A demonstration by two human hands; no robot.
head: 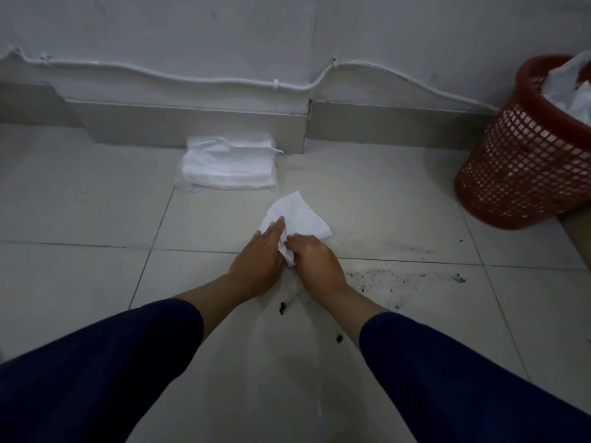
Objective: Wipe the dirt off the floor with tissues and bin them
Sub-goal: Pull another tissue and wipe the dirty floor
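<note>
Indoor room, possibly a home or small office; the light is dim. Pale glossy floor tiles [80,203], grouted. At 12 o'clock, grey skirting [192,123] under a white wall [224,27], with a cable [192,79] clipped along it. At 2 o'clock, a red mesh bin [518,161] with a plastic liner [569,87].

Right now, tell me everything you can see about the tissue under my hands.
The tissue is one white sheet, thin and creased, on the pale floor tiles. Its far part lies spread out; its near edge is bunched between the hands. The left hand presses on it with straight fingers; the right hand grips the bunched edge.
</note>
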